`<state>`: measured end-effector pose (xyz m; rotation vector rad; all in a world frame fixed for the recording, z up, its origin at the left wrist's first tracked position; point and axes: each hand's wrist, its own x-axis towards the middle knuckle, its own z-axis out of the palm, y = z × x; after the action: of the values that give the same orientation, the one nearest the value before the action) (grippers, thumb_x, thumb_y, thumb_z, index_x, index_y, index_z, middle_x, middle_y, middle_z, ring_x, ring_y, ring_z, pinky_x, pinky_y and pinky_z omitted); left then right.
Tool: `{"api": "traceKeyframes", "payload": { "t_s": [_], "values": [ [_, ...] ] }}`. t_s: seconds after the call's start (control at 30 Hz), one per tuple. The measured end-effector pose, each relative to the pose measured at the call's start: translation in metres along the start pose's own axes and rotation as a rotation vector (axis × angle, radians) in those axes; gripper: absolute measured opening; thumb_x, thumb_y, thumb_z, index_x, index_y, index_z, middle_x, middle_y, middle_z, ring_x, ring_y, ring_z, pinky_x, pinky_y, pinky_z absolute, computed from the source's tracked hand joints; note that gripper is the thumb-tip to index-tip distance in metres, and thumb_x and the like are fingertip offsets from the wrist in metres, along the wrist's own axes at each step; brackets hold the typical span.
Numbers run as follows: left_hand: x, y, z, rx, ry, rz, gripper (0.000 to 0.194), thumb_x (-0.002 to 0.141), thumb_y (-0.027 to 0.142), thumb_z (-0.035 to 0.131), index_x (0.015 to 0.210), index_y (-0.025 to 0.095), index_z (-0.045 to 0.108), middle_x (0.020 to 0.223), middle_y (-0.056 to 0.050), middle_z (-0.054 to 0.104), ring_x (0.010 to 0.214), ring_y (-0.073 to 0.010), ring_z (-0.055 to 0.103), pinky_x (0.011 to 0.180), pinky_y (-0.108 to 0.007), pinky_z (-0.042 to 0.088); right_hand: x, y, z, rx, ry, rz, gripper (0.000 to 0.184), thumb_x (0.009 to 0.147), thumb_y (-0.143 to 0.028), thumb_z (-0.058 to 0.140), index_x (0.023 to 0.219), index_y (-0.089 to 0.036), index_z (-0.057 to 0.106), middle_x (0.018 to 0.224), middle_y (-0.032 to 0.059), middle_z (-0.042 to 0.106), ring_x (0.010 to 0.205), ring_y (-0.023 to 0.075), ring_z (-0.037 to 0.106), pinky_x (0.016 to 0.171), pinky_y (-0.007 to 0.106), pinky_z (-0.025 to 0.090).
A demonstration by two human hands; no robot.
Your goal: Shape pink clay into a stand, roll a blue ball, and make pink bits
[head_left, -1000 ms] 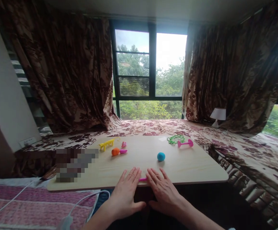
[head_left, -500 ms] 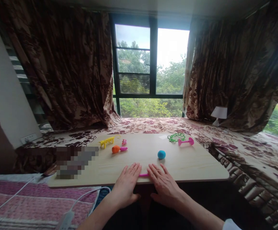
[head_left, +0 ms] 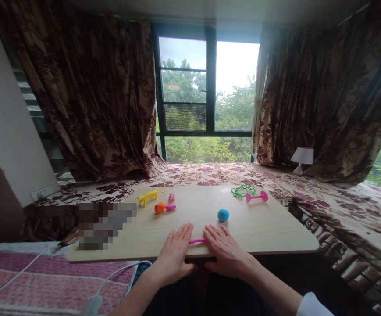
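A thin pink roll of modelling clay (head_left: pixel 197 241) lies on the pale wooden table (head_left: pixel 259 239) near its front edge. Flat over the roll's left end is my left hand (head_left: pixel 176 252), fingers stretched out. My right hand (head_left: pixel 223 248) lies palm down over the other end, its fingers straight too. Only the middle of the roll shows; the palms hide its ends. Just beyond my right fingertips sits a blue clay ball (head_left: pixel 223 215). An orange clay lump (head_left: pixel 160 207) touches a smaller magenta clay piece (head_left: pixel 171 207) farther left.
At the back left stand a yellow animal figure (head_left: pixel 148 197) and a small pink figure (head_left: pixel 171 197). A green beaded string (head_left: pixel 242 191) and a pink dumbbell-shaped piece (head_left: pixel 257 197) lie at the back right. A blurred-out patch (head_left: pixel 106 226) covers the table's left end.
Both hands stay flat over the pink roll, with small shifts forward and back. More of the roll's middle shows between them now. The other things on the table keep their places.
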<state>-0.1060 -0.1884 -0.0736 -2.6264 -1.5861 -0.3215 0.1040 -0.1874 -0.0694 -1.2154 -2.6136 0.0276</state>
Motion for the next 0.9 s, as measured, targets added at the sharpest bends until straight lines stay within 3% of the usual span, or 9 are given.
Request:
{"api": "traceKeyframes", "payload": {
  "t_s": [0.13, 0.23, 0.37, 0.47, 0.67, 0.9],
  "values": [
    [-0.018, -0.008, -0.005, 0.007, 0.084, -0.032, 0.087, 0.07, 0.041, 0.053, 0.14, 0.02, 0.006, 0.148, -0.006, 0.011, 0.135, -0.0205, 0.009, 0.109, -0.042, 0.01, -0.002, -0.009, -0.005, 0.02, 0.019, -0.016, 0.086, 0.069, -0.046, 0.055, 0.139, -0.013, 0.017, 0.145, 0.0132, 0.018, 0.133, 0.0249, 0.015, 0.107, 0.044, 0.005],
    [-0.035, -0.006, -0.008, 0.025, 0.065, 0.002, 0.071, 0.077, 0.039, 0.046, 0.139, 0.025, 0.014, 0.147, -0.002, 0.018, 0.134, -0.0195, 0.014, 0.109, -0.042, 0.011, -0.003, -0.021, -0.008, 0.032, 0.01, -0.061, 0.08, 0.072, -0.044, 0.053, 0.139, -0.015, 0.019, 0.144, 0.012, 0.022, 0.132, 0.0238, 0.018, 0.107, 0.043, 0.004],
    [-0.054, 0.003, -0.006, 0.054, 0.077, 0.031, 0.065, 0.081, 0.034, 0.041, 0.139, 0.028, 0.012, 0.146, 0.001, 0.02, 0.134, -0.0179, 0.016, 0.109, -0.041, 0.013, -0.014, -0.031, -0.006, 0.036, 0.014, -0.111, 0.079, 0.073, -0.043, 0.053, 0.139, -0.017, 0.018, 0.144, 0.0103, 0.024, 0.132, 0.022, 0.019, 0.107, 0.041, 0.004],
    [-0.054, 0.006, -0.003, 0.061, 0.088, 0.03, 0.065, 0.081, 0.033, 0.041, 0.139, 0.028, 0.013, 0.146, 0.001, 0.018, 0.134, -0.0188, 0.015, 0.109, -0.043, 0.012, -0.019, -0.032, -0.002, 0.025, 0.024, -0.128, 0.081, 0.073, -0.046, 0.053, 0.14, -0.018, 0.016, 0.145, 0.0095, 0.021, 0.133, 0.0221, 0.016, 0.107, 0.042, 0.003],
    [-0.022, 0.001, -0.004, 0.068, 0.03, -0.051, 0.072, 0.071, 0.035, 0.051, 0.136, 0.02, 0.025, 0.145, -0.006, 0.024, 0.133, -0.0222, 0.017, 0.109, -0.045, 0.01, 0.003, -0.027, -0.007, -0.02, -0.002, -0.039, 0.086, 0.068, -0.049, 0.056, 0.138, -0.012, 0.021, 0.142, 0.0146, 0.025, 0.131, 0.0275, 0.019, 0.106, 0.045, 0.005],
    [-0.058, 0.012, 0.001, 0.082, 0.073, 0.028, 0.071, 0.076, 0.03, 0.044, 0.139, 0.026, 0.012, 0.147, 0.0, 0.016, 0.134, -0.0189, 0.014, 0.109, -0.043, 0.01, -0.022, -0.035, 0.0, 0.029, 0.022, -0.106, 0.087, 0.071, -0.05, 0.053, 0.14, -0.016, 0.014, 0.145, 0.0118, 0.018, 0.133, 0.0236, 0.014, 0.107, 0.043, 0.0]
  ]
}}
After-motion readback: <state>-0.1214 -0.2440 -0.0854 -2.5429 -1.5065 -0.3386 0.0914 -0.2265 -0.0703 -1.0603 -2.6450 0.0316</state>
